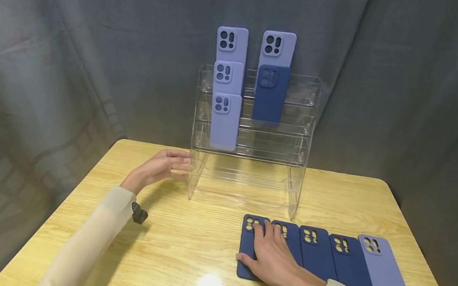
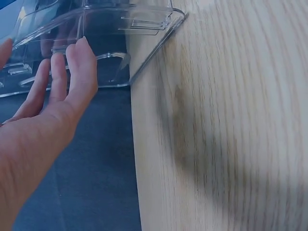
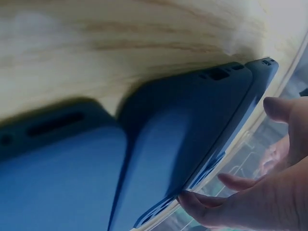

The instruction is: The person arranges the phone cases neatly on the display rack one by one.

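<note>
My left hand (image 1: 164,167) is at the lower left side of a clear tiered display stand (image 1: 242,201), its fingers extended and overlapping the side panel in the left wrist view. My right hand (image 1: 275,260) reaches over the leftmost navy phone case (image 1: 247,270) of a row lying on the table. Its thumb is by that case's left edge, and its fingertips are near the camera cutouts. Beside it lie more navy cases (image 1: 316,252) and, at the right end, a lilac phone case (image 1: 387,278).
Three lilac cases (image 1: 224,130) stand one below another on the stand's left side. On its right, a lilac case (image 1: 285,58) rises behind a navy case (image 1: 269,102). The wooden table (image 1: 175,254) backs onto a grey curtain (image 1: 92,41).
</note>
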`<state>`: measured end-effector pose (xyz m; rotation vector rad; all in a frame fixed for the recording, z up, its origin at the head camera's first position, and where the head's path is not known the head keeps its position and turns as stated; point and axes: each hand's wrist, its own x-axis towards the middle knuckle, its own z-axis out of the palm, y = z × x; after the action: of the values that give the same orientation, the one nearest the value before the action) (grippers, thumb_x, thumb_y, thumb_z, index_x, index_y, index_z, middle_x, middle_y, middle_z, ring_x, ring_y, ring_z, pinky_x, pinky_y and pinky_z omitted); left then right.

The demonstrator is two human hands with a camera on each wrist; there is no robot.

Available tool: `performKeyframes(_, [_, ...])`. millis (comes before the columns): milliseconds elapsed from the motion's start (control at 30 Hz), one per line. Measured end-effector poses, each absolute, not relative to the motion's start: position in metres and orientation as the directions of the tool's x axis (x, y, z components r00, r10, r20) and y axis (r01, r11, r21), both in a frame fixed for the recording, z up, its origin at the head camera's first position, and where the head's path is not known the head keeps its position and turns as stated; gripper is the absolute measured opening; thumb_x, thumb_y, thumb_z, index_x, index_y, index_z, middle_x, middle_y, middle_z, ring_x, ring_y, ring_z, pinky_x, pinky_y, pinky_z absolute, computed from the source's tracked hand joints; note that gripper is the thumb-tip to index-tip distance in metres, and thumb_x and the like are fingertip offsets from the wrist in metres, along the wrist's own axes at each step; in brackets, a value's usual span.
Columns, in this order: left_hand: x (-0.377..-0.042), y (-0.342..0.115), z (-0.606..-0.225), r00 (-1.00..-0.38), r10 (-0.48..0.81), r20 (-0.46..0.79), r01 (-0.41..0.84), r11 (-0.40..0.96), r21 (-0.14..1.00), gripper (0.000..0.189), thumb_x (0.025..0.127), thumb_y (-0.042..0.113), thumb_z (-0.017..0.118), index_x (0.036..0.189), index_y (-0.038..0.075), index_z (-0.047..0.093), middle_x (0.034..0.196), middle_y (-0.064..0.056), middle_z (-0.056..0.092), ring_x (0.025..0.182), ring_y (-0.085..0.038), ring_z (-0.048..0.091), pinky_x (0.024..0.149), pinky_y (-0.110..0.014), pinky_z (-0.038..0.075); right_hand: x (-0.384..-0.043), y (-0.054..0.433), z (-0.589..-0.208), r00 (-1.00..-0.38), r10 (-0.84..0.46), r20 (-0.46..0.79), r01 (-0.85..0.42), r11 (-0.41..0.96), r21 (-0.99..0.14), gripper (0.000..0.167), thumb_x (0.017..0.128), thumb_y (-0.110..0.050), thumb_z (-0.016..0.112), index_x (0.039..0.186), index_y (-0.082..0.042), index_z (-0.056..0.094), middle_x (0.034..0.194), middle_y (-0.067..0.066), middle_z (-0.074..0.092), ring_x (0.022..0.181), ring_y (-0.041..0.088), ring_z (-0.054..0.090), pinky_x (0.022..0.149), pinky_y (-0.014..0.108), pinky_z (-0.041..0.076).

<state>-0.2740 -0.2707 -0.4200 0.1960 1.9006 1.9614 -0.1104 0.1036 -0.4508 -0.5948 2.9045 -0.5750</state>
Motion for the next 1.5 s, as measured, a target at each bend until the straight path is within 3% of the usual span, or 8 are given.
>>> performKeyframes(200, [-0.276, -0.269, -0.42, -0.907, 0.379, -0.185, -0.199, 0.002, 0.98, 0.054, 0.108, 0.006, 0.051, 0.155, -0.013, 0.032, 0.139, -0.007, 0.059, 0.112, -0.015, 0.07, 0.122, -0.06, 0.041, -0.115, 0.098, -0.449, -0.921, -0.387, -0.046, -0.344, 0.863, -0.371, 0.084, 0.092, -0.048, 0.078, 0.148, 0.007, 0.049, 0.152, 0.043, 0.043, 0.142, 0.061, 0.042, 0.114, 0.072, 0.04])
performKeyframes(467, [-0.278, -0.269, -0.418, -0.908, 0.359, -0.218, -0.226, 0.02, 0.974, 0.051, 0.107, 0.01, 0.054, 0.151, -0.013, 0.04, 0.143, -0.011, 0.057, 0.11, -0.016, 0.07, 0.117, -0.052, 0.049, -0.119, 0.092, -0.447, -0.895, -0.437, -0.093, -0.372, 0.843, -0.388, 0.077, 0.094, -0.043, 0.077, 0.147, 0.007, 0.052, 0.155, 0.04, 0.041, 0.145, 0.059, 0.038, 0.107, 0.069, 0.048])
performKeyframes(600, [-0.278, -0.269, -0.418, -0.907, 0.358, -0.223, -0.232, 0.02, 0.973, 0.047, 0.107, 0.009, 0.055, 0.147, -0.012, 0.045, 0.144, -0.012, 0.056, 0.109, -0.016, 0.071, 0.117, -0.054, 0.048, -0.118, 0.091, -0.447, -0.882, -0.458, -0.114, -0.372, 0.822, -0.43, 0.072, 0.094, -0.041, 0.078, 0.147, 0.003, 0.054, 0.159, 0.038, 0.037, 0.149, 0.059, 0.033, 0.112, 0.07, 0.044])
performKeyframes(767, [-0.276, -0.269, -0.416, -0.899, 0.372, -0.23, -0.236, 0.03, 0.971, 0.052, 0.108, 0.008, 0.053, 0.153, -0.013, 0.037, 0.16, -0.026, 0.041, 0.109, -0.016, 0.071, 0.117, -0.053, 0.048, -0.117, 0.089, -0.445, -0.886, -0.447, -0.123, -0.354, 0.824, -0.443, 0.074, 0.093, -0.04, 0.079, 0.147, 0.004, 0.053, 0.16, 0.041, 0.034, 0.148, 0.062, 0.034, 0.113, 0.072, 0.042])
performKeyframes(833, [-0.276, -0.27, -0.416, -0.898, 0.372, -0.236, -0.241, 0.035, 0.97, 0.055, 0.108, 0.008, 0.052, 0.155, -0.014, 0.034, 0.165, -0.029, 0.034, 0.11, -0.016, 0.07, 0.118, -0.054, 0.047, -0.118, 0.086, -0.444, -0.896, -0.427, -0.123, -0.337, 0.833, -0.439, 0.076, 0.093, -0.04, 0.08, 0.147, 0.006, 0.052, 0.159, 0.042, 0.034, 0.145, 0.064, 0.037, 0.109, 0.071, 0.046])
performKeyframes(1100, [-0.276, -0.269, -0.415, -0.901, 0.362, -0.239, -0.25, 0.017, 0.968, 0.055, 0.107, 0.007, 0.054, 0.154, -0.014, 0.034, 0.165, -0.029, 0.033, 0.113, -0.018, 0.069, 0.124, -0.06, 0.038, -0.12, 0.079, -0.443, -0.92, -0.381, -0.097, -0.319, 0.868, -0.381, 0.082, 0.091, -0.043, 0.081, 0.143, 0.012, 0.05, 0.144, 0.052, 0.042, 0.135, 0.069, 0.044, 0.097, 0.07, 0.054])
performKeyframes(1367, [-0.275, -0.27, -0.414, -0.896, 0.376, -0.236, -0.232, 0.056, 0.971, 0.054, 0.108, 0.01, 0.054, 0.154, -0.015, 0.037, 0.165, -0.028, 0.035, 0.124, -0.023, 0.064, 0.122, -0.057, 0.043, -0.118, 0.076, -0.446, -0.919, -0.391, -0.055, -0.356, 0.879, -0.317, 0.084, 0.091, -0.044, 0.081, 0.143, 0.015, 0.051, 0.126, 0.053, 0.052, 0.124, 0.067, 0.05, 0.087, 0.062, 0.059])
performKeyframes(1500, [-0.275, -0.27, -0.413, -0.896, 0.373, -0.241, -0.233, 0.065, 0.97, 0.057, 0.108, 0.012, 0.055, 0.155, -0.013, 0.036, 0.165, -0.029, 0.035, 0.126, -0.025, 0.063, 0.121, -0.056, 0.044, -0.12, 0.075, -0.444, -0.912, -0.406, -0.049, -0.373, 0.875, -0.308, 0.083, 0.09, -0.045, 0.081, 0.143, 0.012, 0.052, 0.135, 0.049, 0.05, 0.123, 0.068, 0.051, 0.088, 0.065, 0.058])
